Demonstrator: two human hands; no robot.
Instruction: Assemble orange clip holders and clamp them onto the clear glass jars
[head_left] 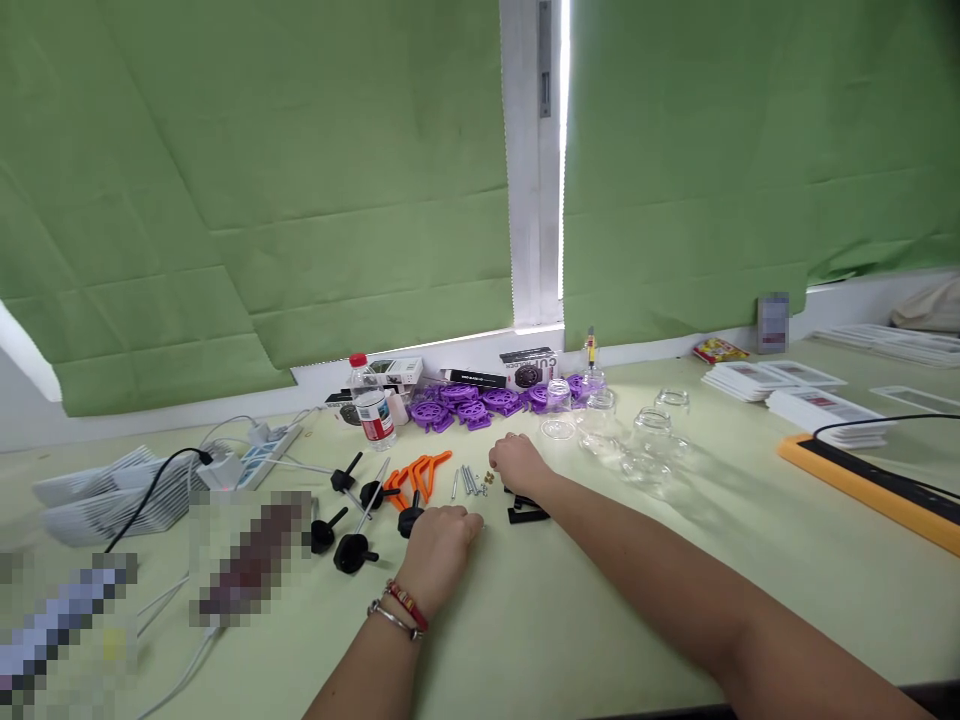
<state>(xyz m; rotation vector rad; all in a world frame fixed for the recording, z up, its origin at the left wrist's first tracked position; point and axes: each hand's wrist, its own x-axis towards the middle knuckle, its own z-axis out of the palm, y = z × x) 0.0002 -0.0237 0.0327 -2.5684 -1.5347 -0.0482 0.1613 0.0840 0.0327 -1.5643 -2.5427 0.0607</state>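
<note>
My left hand (442, 545), with bracelets at the wrist, is low over the table beside a black knobbed part (410, 517); its fingers are curled and whatever they hold is hidden. My right hand (517, 464) has its fingers bent down at the small brass pieces (490, 478), next to several silver screws (470, 480). Black flat parts (528, 512) lie partly under my right wrist. Orange hooked pieces (420, 477) and more black knobbed parts (352, 552) lie to the left of the screws.
Purple parts (472, 402) and a red-capped bottle (374, 408) stand along the back. Clear glass-like cups (651, 440) are right of centre. A power strip (266, 455) and cables lie left; white stacks (825, 416) and an orange-edged bar (862, 490) lie right.
</note>
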